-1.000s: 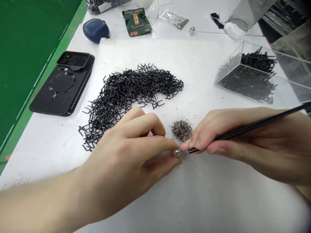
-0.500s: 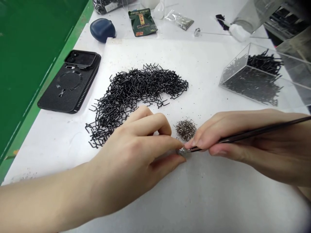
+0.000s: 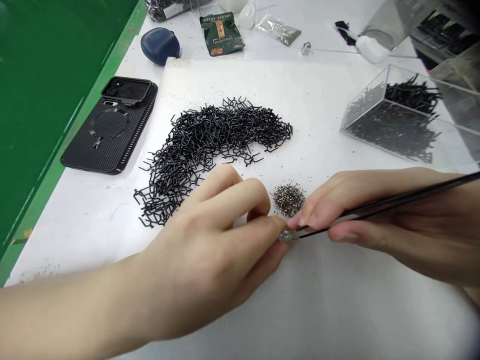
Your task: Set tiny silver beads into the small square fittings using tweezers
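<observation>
My left hand [image 3: 221,245] is closed, its thumb and forefinger pinching a small shiny, clear-silvery piece [image 3: 285,235] whose exact kind I cannot make out. My right hand [image 3: 375,215] grips dark tweezers [image 3: 360,212], held like a pen. The tips of the tweezers reach the small piece at the left fingertips. Just beyond both hands lies a little heap of tiny metallic bits [image 3: 288,199]. Behind my left hand spreads a curved pile of thin, bent black pieces [image 3: 217,132], partly hidden by the hand.
A black phone case with a phone [image 3: 110,125] lies at the left. At the right a clear box [image 3: 390,120] holds black pieces. Along the back are a dark blue rounded object [image 3: 160,46], a green packet [image 3: 222,34] and a small clear bag [image 3: 279,30].
The left fingers have curled a little more around the small piece. The tweezers have opened slightly, their two arms further apart near the tips. The view has shifted slightly.
</observation>
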Demonstrator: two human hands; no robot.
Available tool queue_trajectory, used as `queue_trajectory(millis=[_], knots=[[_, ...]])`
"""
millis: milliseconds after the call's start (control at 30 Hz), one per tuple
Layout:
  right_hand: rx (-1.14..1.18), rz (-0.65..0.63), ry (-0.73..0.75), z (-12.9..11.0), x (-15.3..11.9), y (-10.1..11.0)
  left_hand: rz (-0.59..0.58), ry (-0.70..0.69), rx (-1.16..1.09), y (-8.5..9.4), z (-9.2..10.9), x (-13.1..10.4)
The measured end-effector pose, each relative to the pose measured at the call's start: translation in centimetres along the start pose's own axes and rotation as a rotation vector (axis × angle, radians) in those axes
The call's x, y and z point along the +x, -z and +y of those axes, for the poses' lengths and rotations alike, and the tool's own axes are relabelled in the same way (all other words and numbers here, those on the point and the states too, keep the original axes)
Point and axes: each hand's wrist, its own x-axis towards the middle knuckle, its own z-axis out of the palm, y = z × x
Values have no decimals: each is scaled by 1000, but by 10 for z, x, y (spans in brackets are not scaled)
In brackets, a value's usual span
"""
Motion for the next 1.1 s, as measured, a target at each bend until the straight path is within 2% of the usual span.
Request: queue_trajectory(millis=[67,133,267,367,533,733,833,967,1100], knots=[[-23,-8,1,0,1,0,-45,-13,81,0,3,-2],[-40,-13,5,0,1,1,-40,-36,118,-1,6,-5],[-82,-19,31,-2,0,0,-29,-12,127,0,10,-5],[-163,-11,61,-6,0,-3,12,-52,122,3,12,-1],[-244,27,63,-10,2,-6,-42,-93,152,5,16,6],[-307,-4,111,-12,8,-3,7,-50,154,-1,19,0],[-291,28,86,-12,7,-3,49,-31,158,-4,16,-4],[-292,78,65,-10,2,-6,14,-74,191,-1,13,-4],[-271,106,28,-10,0,-8,-113,-55,203,4,13,-3]])
